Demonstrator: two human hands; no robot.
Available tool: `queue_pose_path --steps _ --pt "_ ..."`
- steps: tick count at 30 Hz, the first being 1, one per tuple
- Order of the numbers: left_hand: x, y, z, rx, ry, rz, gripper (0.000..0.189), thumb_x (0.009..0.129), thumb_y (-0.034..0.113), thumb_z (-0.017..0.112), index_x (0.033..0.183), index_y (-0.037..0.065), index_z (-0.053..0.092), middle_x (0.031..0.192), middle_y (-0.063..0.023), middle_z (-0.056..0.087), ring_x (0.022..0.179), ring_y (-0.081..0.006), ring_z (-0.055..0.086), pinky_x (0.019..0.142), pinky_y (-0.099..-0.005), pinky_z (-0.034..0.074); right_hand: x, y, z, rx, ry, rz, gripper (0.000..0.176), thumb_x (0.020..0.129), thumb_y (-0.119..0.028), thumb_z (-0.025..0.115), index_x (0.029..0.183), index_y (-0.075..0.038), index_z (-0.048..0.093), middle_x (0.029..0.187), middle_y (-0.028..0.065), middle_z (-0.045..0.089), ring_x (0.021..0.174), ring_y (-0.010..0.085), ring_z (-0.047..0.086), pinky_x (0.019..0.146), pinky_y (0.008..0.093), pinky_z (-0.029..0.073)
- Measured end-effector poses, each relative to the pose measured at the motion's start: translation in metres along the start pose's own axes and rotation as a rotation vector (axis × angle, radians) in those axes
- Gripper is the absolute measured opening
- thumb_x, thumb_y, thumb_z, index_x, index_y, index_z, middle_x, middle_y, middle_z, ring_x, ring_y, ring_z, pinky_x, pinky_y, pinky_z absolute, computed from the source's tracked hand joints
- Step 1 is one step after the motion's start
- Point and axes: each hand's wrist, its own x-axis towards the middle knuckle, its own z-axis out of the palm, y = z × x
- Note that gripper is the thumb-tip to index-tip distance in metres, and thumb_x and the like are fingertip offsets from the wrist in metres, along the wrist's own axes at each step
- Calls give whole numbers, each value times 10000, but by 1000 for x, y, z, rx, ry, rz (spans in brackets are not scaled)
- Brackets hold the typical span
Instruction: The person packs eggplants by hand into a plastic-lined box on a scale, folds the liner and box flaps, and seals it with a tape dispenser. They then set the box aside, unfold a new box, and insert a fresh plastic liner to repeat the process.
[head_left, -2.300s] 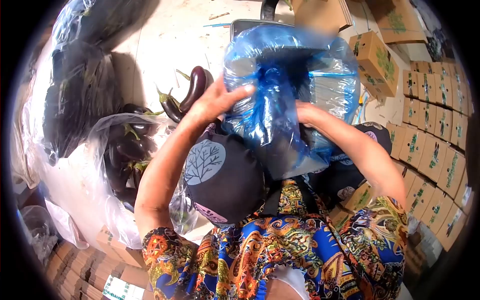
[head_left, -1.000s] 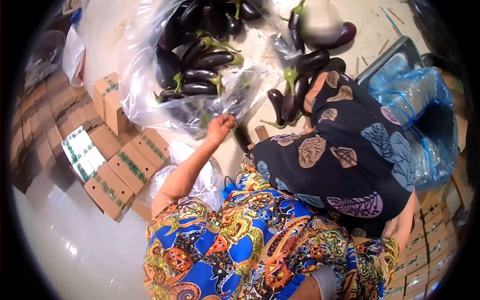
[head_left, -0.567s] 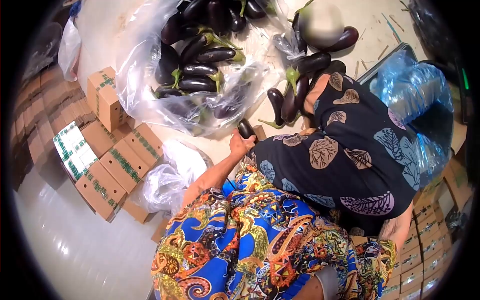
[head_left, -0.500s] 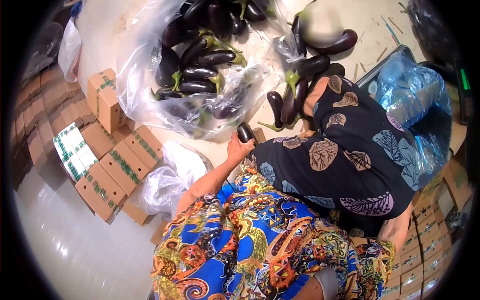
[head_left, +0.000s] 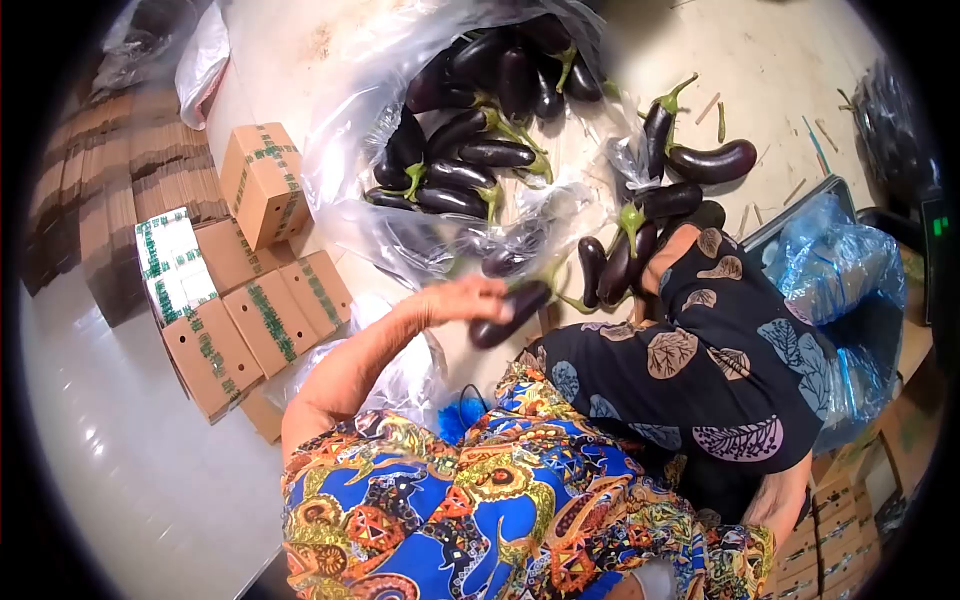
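My left hand (head_left: 462, 299) is closed around the end of a dark purple eggplant (head_left: 512, 314), held above the floor in front of my knees; the fingers are a little blurred. Just beyond it lies the clear plastic bag (head_left: 345, 215), spread open with many glossy eggplants (head_left: 460, 172) inside. To the right of the bag, more loose eggplants (head_left: 627, 262) rest on the floor close to my foot. Of my right arm only the forearm (head_left: 783, 497) shows beside my bent leg; the hand itself is hidden behind the dark leaf-patterned trousers (head_left: 690, 350).
Cardboard boxes (head_left: 262, 325) with green print stand at the left, near stacked flat cardboard (head_left: 150, 150). Crumpled white plastic (head_left: 400, 365) lies beside my left arm. A blue plastic-lined container (head_left: 835, 260) is at the right, with more cartons (head_left: 835, 530) below it.
My left hand has come up with the eggplant from beside my knee, now more fully in sight. The view has shifted, so the surroundings sit lower and further right.
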Motion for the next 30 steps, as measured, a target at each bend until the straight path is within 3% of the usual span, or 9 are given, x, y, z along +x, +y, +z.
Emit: queue_pose_path --steps 3,7,8,13,17,19,21,25,30 --pt "23 -2 -28 -38 201 394 699 854 379 661 1400 21 413 1356 -183 509 1227 -288 500 1047 -406 379 0 1 0 -14 -7 5 417 839 -168 636 1218 -14 558 985 250 630 942 411 595 815 418 461" --pt "39 -50 -52 1020 977 84 433 863 384 621 1151 63 581 1154 -211 610 1027 -365 576 915 -472 448 1 2 -2 -23 -11 4 420 840 -167 635 1222 -14 556 987 252 630 944 414 594 816 419 460" --pt "40 -57 -49 1063 748 -171 347 876 372 584 1036 67 620 1055 -185 661 971 -322 638 842 -467 496 0 3 -2 -24 -15 1 420 840 -167 634 1223 -14 555 988 253 630 945 414 593 816 420 460" --pt "46 -95 18 845 175 121 241 852 328 554 937 142 680 965 -154 688 856 -346 671 737 -451 545 2 2 -2 -47 -44 5 423 841 -165 632 1228 -13 553 992 255 629 948 418 591 817 421 460" --pt "69 -90 4 -550 650 229 358 869 327 589 1043 13 601 976 -209 629 923 -293 623 793 -365 521 4 0 -4 -60 -47 -2 426 842 -164 631 1232 -13 551 994 258 628 950 421 590 818 423 460" --pt "82 -76 -7 196 1133 206 360 808 274 672 1037 5 602 951 -211 617 936 -333 596 792 -392 507 5 -2 -4 -56 -49 -5 427 842 -163 630 1234 -13 550 996 259 628 952 423 589 819 424 459" --pt "89 -52 -3 682 1055 450 453 751 265 735 1093 14 577 955 -210 598 952 -376 572 807 -447 485 5 -1 -2 -55 -55 -7 428 843 -163 629 1236 -13 549 997 260 627 953 424 588 819 424 459" --pt "138 -47 22 603 1018 145 598 762 241 720 1272 25 493 1013 -194 596 980 -339 591 839 -426 482 6 -6 -3 -49 -41 -30 431 844 -161 627 1240 -13 547 1000 262 627 955 427 587 820 426 459" --pt "61 23 29 -918 211 449 657 769 298 718 1308 18 468 1082 -102 622 925 -176 624 830 -307 515 10 -3 -1 -56 -54 -122 434 845 -160 625 1245 -13 545 1003 265 626 958 431 585 821 428 458"
